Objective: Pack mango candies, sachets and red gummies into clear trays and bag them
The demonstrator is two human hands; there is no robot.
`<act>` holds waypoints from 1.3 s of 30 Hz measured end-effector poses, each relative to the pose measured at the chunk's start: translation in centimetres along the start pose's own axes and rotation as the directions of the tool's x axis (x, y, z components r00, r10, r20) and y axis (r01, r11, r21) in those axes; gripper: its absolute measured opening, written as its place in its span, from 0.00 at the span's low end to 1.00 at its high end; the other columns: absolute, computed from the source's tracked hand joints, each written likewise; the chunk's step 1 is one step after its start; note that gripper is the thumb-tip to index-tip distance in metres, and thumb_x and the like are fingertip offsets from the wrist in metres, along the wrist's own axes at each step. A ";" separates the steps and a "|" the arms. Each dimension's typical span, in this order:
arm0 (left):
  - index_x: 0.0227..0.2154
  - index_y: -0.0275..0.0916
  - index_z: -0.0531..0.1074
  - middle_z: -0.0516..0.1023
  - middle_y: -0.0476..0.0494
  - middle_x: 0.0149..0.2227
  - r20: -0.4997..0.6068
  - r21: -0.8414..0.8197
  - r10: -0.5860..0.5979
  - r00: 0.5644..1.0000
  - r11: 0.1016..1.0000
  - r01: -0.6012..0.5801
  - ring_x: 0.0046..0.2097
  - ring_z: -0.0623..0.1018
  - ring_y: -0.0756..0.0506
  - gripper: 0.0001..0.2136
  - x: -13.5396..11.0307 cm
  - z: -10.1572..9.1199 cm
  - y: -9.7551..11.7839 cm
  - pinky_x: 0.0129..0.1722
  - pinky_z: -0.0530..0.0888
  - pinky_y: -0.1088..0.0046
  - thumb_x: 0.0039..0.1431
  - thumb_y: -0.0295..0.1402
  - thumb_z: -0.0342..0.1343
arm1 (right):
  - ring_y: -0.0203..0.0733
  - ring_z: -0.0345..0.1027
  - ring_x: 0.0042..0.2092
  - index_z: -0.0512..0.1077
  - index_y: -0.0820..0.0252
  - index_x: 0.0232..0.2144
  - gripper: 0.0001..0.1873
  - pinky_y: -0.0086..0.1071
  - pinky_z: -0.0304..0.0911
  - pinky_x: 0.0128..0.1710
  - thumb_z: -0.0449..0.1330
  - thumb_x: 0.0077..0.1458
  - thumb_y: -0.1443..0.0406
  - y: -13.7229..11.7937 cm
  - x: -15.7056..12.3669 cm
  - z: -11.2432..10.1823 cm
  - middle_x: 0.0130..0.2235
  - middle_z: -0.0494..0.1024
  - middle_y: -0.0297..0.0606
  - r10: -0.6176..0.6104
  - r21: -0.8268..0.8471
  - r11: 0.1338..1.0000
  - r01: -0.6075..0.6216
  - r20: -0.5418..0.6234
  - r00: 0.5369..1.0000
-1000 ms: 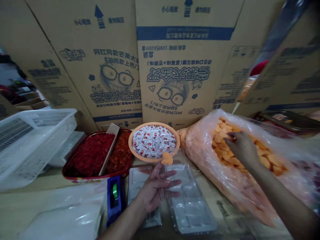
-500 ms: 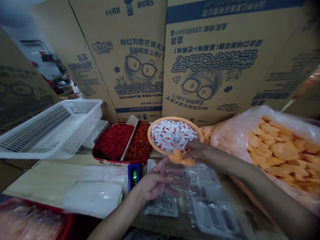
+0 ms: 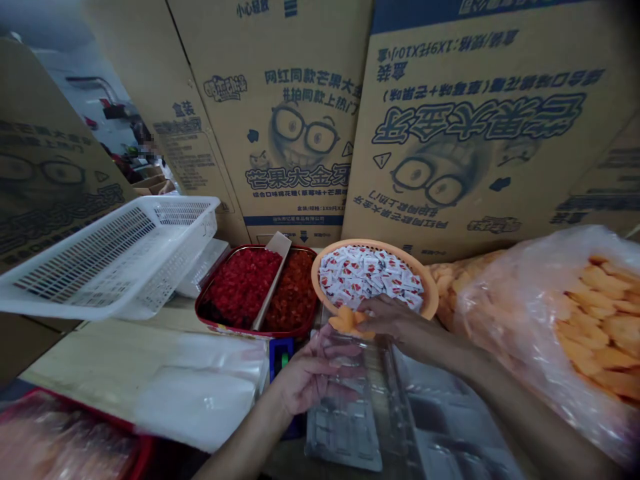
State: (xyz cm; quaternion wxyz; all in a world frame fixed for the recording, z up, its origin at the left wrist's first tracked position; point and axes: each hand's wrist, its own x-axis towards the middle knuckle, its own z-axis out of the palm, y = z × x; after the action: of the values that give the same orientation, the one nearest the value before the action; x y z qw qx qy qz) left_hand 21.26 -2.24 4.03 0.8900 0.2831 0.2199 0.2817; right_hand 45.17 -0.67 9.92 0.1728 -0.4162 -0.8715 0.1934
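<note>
My right hand holds several soft orange candy pieces in its fingers, just in front of the basket of sachets. Close beside it, my left hand is partly closed around a thin clear plastic bag, hard to see, with its upper end by the orange pieces. Under and beside my hands lie clear moulded plastic trays. Small white sachets with red print fill the round orange basket.
A red-rimmed tin holds red and orange-red bits, split by a divider. Flat clear bags lie left, near a blue tape dispenser. A white basket, cardboard boxes and a bag of orange pieces surround the table.
The view has shifted, so the surroundings sit further right and the boxes look nearer. My hands stay close together, the orange pieces now gathered more tightly at my right fingertips.
</note>
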 end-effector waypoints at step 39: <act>0.53 0.52 0.60 0.70 0.46 0.51 -0.128 -0.135 0.350 0.928 0.921 -0.366 0.46 0.76 0.43 0.35 0.7 -0.8 0.7 0.45 0.74 0.60 0.43 0.18 0.62 | 0.42 0.68 0.30 0.67 0.56 0.23 0.06 0.34 0.61 0.31 0.58 0.44 0.61 -4.4 7.9 4.7 0.27 0.75 0.35 0.672 0.521 0.698 -0.491 -0.240 0.701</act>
State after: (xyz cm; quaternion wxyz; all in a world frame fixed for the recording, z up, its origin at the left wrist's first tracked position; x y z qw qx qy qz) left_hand 21.05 -1.01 3.74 0.8305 0.2334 0.1865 0.4700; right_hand 35.43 2.11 9.03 0.3654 -0.6596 -0.5690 0.3280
